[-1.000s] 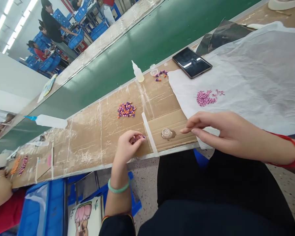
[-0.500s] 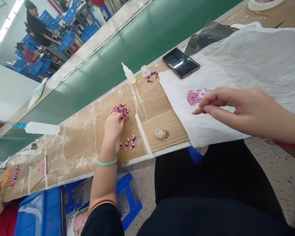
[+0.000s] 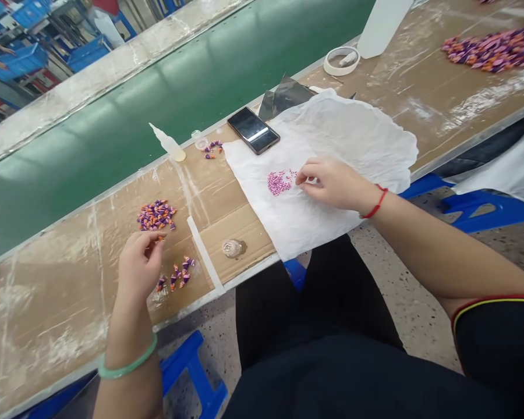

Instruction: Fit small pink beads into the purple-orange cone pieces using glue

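Observation:
My left hand (image 3: 140, 263) pinches a small purple-and-orange piece (image 3: 160, 238), of which only a bit shows at the fingertips. Just beyond it lies a pile of similar pieces (image 3: 156, 215), and a looser group (image 3: 184, 272) is spread nearer the table edge. Over the white cloth (image 3: 262, 221), my right hand (image 3: 332, 184) has thumb and fingers drawn together at the right side of a patch of tiny pink pieces (image 3: 278, 183). Whatever may be between those fingertips is too small to make out. A small clear dish (image 3: 232, 248) stands between the two hands.
A phone (image 3: 254, 130) lies on the cloth's far corner. Along the back edge are a dropper bottle (image 3: 170, 145), a clear cap (image 3: 199, 141) and a tape roll (image 3: 341, 61). A large heap of purple, pink and orange pieces (image 3: 493, 49) is at far right. Blue stools stand below.
My view has swung to the right. The left hand has drawn back from the pile with a piece in its fingers, and the right hand has come in at the pink pieces.

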### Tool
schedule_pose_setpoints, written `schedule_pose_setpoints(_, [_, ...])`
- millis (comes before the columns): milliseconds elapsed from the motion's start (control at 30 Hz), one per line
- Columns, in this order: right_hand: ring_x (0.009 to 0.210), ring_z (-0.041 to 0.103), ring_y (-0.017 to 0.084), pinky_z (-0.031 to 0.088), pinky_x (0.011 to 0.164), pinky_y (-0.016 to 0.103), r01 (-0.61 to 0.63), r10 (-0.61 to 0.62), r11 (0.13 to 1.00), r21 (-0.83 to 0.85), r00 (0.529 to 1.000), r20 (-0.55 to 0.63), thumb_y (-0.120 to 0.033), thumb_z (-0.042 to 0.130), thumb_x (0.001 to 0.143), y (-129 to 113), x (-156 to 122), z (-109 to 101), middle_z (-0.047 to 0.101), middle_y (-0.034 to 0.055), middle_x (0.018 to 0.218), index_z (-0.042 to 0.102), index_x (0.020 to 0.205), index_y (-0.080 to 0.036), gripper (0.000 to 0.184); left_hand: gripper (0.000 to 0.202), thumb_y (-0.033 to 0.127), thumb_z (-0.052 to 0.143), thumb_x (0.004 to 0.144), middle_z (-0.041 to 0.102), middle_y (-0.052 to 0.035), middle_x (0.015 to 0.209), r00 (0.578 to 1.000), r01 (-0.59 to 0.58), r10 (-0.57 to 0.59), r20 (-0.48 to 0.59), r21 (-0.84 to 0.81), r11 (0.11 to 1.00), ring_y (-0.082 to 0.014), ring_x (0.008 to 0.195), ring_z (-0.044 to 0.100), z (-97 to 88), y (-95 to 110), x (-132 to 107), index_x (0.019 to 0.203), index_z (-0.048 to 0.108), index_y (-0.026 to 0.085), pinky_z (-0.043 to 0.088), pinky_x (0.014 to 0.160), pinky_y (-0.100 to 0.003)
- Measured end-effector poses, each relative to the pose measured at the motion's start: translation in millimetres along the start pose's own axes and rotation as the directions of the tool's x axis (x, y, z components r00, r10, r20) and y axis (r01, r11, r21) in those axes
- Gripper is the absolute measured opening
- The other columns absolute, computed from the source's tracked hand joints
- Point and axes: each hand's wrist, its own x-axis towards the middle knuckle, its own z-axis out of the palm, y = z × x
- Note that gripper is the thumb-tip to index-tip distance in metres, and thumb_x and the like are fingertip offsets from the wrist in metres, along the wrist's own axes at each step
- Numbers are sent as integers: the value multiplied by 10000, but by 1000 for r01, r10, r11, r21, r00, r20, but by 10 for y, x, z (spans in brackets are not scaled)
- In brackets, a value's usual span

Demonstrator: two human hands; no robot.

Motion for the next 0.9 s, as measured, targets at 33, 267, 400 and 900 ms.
schedule_pose_setpoints(33, [882,620,244,489,819,394,17,-17,1000,-15,1000,3,-189,534,850,21,9,32,681,111,916,648,806,-180,123,196,371,579,846,618,-57,795,1000,10,-10,-11,-27,1000,-222,730,562,-21,47,-43,869,697,216,446,694,-349])
schedule_pose_setpoints(267, [893,582,256,469,855,409,36,-37,999,-19,998,-43,-194,557,847,4,54,193,676,102,876,675,818,-183,123,236,412,675,834,506,39,589,968,244,-238,75,-497,833,-135,536,458,-68,312,-384,958,676,211,368,511,-255])
schedule_pose_setpoints(400, [878,559,253,460,839,397,40,-42,998,-38,998,-52,-201,555,862,-12,65,228,664,99,863,666,800,-183,129,198,354,716,815,627,7,676,948,296,-294,124,-685,665,-129,575,559,-11,433,-518,927,658,201,448,530,-234])
schedule_pose_setpoints(900, [861,557,250,446,862,414,63,-63,998,-5,998,-25,-207,552,859,-76,71,240,664,92,846,632,776,-196,116,368,462,890,684,644,-8,636,897,391,-324,300,-880,269,-76,472,536,282,948,-718,747,671,173,402,412,-151])
